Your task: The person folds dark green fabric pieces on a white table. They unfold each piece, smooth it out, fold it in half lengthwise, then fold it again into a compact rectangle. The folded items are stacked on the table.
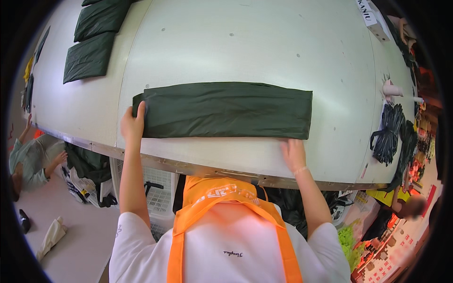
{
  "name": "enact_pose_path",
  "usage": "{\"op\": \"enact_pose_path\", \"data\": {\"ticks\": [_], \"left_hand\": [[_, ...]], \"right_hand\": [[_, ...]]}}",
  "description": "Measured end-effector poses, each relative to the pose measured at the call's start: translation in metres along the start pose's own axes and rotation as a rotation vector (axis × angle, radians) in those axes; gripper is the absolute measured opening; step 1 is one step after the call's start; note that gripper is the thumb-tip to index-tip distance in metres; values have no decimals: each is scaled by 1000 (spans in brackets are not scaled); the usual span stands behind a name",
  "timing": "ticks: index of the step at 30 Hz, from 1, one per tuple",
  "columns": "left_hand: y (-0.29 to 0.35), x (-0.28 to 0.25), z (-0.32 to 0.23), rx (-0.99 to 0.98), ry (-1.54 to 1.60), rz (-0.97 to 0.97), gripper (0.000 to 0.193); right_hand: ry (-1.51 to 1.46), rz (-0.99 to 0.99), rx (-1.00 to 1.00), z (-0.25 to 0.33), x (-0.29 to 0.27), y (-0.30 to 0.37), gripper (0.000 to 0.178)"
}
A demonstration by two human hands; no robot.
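Presently, in the head view, a folded dark green sheet (226, 111) is lying along the near edge of the worktop (236, 56). The left hand (132, 122) is gripping its left end, thumb on top. The right hand (295, 153) is meeting its near right corner; blur is hiding whether those fingers are gripping.

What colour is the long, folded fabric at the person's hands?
The long, folded fabric is dark green, best seen in the head view.

Folded cloth (226, 111) dark green; tabletop (264, 52) whitish; apron (200, 188) orange, printed white; shirt (226, 236) white; bundled cords (388, 137) black.
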State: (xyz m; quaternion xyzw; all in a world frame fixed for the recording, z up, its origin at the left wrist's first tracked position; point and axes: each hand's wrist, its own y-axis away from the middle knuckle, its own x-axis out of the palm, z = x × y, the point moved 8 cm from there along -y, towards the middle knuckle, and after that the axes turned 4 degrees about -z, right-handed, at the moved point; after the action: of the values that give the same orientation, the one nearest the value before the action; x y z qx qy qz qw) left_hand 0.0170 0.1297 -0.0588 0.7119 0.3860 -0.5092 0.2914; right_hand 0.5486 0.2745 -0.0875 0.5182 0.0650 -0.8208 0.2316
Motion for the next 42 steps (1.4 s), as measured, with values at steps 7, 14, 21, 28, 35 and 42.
{"op": "enact_pose_path", "data": {"ticks": [7, 14, 21, 28, 35, 42], "left_hand": [[61, -4, -98, 703, -156, -167, 71], [56, 52, -103, 700, -301, -104, 69], [5, 21, -147, 586, -512, -229, 72], [139, 96, -218, 756, 169, 55, 59], [176, 114, -229, 910, 288, 326, 53], [241, 153, -155, -694, 1802, 1287, 56]], "right_hand": [[66, -305, -302, 43, -70, -68, 44], [349, -176, -155, -25, -14, -130, 53], [186, 7, -169, -11, -3, -96, 42], [-281, 187, -63, -3, 18, -64, 25], [-597, 245, 75, 93, -93, -31, 24], [-1302, 654, 448, 174, -71, -142, 45]]}}
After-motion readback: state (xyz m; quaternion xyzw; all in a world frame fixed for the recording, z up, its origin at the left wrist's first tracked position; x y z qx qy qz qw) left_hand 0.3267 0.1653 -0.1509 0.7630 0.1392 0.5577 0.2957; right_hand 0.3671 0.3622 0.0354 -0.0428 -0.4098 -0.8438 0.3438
